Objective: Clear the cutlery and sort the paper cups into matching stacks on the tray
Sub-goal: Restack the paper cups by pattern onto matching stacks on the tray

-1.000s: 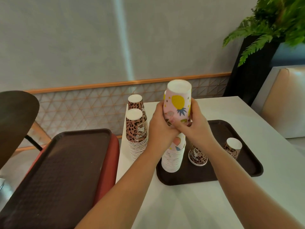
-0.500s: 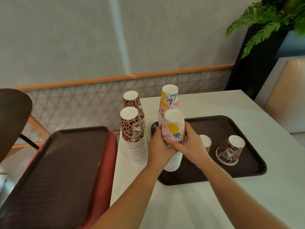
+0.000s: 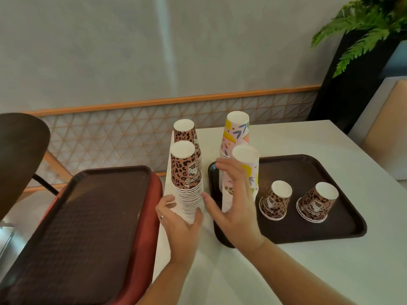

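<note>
The right hand is motion-blurred and hides the lower pink cup stack; the left tray and fern run off-frame.
</note>
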A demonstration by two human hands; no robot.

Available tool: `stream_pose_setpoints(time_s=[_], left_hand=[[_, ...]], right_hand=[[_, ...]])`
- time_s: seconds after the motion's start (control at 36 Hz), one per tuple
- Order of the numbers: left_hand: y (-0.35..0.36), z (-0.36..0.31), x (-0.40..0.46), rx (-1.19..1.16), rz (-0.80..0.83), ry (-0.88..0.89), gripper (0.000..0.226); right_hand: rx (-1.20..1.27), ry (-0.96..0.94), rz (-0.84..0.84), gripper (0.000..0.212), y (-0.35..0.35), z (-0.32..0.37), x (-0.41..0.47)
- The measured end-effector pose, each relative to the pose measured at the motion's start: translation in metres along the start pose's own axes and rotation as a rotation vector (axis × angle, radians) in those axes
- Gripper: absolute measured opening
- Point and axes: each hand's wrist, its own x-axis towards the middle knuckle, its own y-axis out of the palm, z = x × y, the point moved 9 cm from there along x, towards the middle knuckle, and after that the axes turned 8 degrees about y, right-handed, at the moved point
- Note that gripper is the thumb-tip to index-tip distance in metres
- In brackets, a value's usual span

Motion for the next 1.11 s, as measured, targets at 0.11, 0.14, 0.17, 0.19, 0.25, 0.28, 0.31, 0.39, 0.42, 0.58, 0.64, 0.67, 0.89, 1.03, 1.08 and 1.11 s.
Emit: stream_pose_setpoints(time_s=[0.11,0.14,0.17,0.19,0.25,0.28,0.31,0.39,0.42,0.58,0.64,0.67,0.89,1.03,1.08,1.11], left_hand=[[0.009,0.02,0.021,-0.003,0.101,-0.087,0.09],[0.013,0.027,0.025,-0.02,0.132,-0.106,0.096],[0.016,0.032,0.028,-0.035,0.169,-0.145,0.102],[0.02,0.039,0.031,-0.057,0.204,-0.181,0.108],[0.029,0.049,0.035,-0.177,0.254,-0.265,0.115],[0.034,0.055,0.036,-0.233,0.269,-0.296,0.116],[0.039,0.058,0.037,-0.272,0.291,-0.315,0.115],[0.047,0.066,0.039,-0.24,0.386,-0.319,0.1],[0.05,0.069,0.04,-0.22,0.421,-0.3,0.088],[0.064,0.089,0.036,-0.477,0.418,-0.518,0.069],[0.063,0.092,0.031,-0.368,0.451,-0.555,0.091],[0.058,0.093,0.031,-0.223,0.461,-0.483,0.09],[0.039,0.1,0.014,0.001,0.46,-0.42,0.088],[0.029,0.123,-0.016,-0.03,0.498,-0.47,0.086],[0.021,0.114,-0.029,-0.047,0.501,-0.464,0.084],[0.019,0.113,-0.035,-0.044,0.505,-0.458,0.085]], right_hand=[[-0.002,0.136,0.136,0.069,0.043,-0.014,0.01],[-0.008,0.168,0.151,0.073,0.051,-0.018,0.013],[-0.019,0.194,0.156,0.075,0.057,-0.022,0.017],[-0.029,0.22,0.156,0.078,0.063,-0.027,0.02],[-0.045,0.292,0.163,0.082,0.072,-0.041,0.026],[-0.047,0.333,0.176,0.084,0.077,-0.048,0.027],[-0.044,0.37,0.19,0.085,0.082,-0.055,0.028],[-0.059,0.423,0.222,0.086,0.095,-0.072,0.027],[-0.077,0.433,0.234,0.084,0.099,-0.077,0.027],[-0.062,0.54,0.26,0.083,0.11,-0.098,0.022],[-0.043,0.568,0.254,0.083,0.11,-0.102,0.021],[-0.038,0.575,0.254,0.083,0.11,-0.103,0.021],[-0.025,0.588,0.277,0.078,0.099,-0.095,0.007],[0.005,0.606,0.287,0.075,0.083,-0.08,-0.013],[0.006,0.602,0.297,0.074,0.076,-0.072,-0.022],[0.006,0.599,0.304,0.073,0.072,-0.068,-0.026]])
